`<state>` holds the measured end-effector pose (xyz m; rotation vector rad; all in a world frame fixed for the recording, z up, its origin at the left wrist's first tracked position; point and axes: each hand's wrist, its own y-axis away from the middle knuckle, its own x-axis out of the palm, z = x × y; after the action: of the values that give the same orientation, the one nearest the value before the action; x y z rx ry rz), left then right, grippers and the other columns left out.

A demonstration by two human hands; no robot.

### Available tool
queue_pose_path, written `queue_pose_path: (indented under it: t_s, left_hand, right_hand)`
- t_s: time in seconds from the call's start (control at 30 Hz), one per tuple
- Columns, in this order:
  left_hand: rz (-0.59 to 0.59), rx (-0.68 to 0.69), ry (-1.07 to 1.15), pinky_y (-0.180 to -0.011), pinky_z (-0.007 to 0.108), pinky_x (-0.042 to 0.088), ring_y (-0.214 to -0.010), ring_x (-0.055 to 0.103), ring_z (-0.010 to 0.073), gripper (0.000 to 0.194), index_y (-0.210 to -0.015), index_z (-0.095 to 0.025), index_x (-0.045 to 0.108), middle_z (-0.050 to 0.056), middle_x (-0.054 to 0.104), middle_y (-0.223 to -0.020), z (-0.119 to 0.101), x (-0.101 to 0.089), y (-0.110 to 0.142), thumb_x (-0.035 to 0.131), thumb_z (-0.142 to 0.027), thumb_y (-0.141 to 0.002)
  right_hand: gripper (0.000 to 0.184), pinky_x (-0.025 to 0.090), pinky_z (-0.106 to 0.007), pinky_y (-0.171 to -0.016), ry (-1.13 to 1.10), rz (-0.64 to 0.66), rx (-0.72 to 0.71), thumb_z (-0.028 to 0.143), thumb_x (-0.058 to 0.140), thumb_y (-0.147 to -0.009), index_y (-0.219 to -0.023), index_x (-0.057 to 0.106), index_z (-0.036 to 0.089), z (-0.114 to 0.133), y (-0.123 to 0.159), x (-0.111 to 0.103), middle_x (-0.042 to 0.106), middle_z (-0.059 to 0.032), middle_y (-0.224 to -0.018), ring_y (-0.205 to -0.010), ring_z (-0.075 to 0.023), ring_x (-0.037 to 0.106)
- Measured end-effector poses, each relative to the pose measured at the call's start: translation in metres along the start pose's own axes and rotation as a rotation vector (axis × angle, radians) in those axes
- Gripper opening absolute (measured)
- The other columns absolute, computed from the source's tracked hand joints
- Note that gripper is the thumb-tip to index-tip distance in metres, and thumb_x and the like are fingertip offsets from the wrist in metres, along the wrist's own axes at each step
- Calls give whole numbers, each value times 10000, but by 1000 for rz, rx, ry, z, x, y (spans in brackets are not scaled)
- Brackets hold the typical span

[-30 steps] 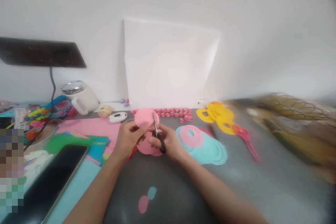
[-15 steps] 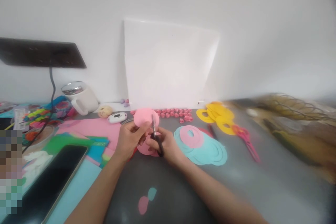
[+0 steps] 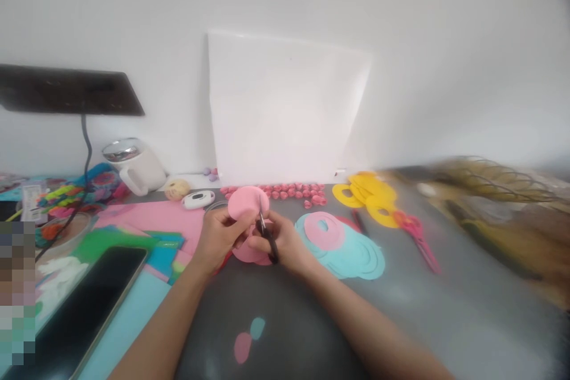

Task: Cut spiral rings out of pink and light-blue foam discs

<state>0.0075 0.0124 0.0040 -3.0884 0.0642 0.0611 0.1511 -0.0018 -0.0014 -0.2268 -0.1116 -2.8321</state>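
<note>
Bowl [image 3: 76, 233] holds orange piece [image 3: 51, 231]; left grip [image 3: 221, 234] closed on pink disc [image 3: 243, 202], right grip [image 3: 284, 241] curled round scissors [image 3: 271, 246].

We are at a craft table [image 3: 303, 320], in a home or small studio, we cannot tell which: we see scissors [image 3: 271, 244], a pink disc [image 3: 243, 203], yellow rings [image 3: 379, 191], coloured sheets [image 3: 149, 217], a mug [image 3: 146, 169] and a phone [image 3: 89, 303].

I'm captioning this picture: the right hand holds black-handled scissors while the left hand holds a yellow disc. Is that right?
The colour is wrong: in the head view, the left hand holds a pink disc, not a yellow one. The right hand does hold black-handled scissors.
</note>
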Motion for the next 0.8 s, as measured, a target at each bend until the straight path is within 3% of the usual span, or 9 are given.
queue_pose_path:
  t_s: [0.47,0.8]
  left_hand:
    - [-22,26,16,-362,194,256,-361,350,49,245,-565,-149,594,-45,453,-420,-6,0,-1,670,-329,-712]
    - [-89,43,58,-371,184,266,-371,362,41,314,-527,-149,514,-50,442,-427,-4,-1,-3,685,-328,-720]
  right_hand:
    - [462,351,-209,-487,19,-39,27,409,810,-535,-863,588,170,4,1,1,508,44,-596,-535,-90,428]
    - [434,394,-214,-485,21,-64,66,413,808,-538,-828,599,167,1,1,1,544,42,-562,-484,-93,487]
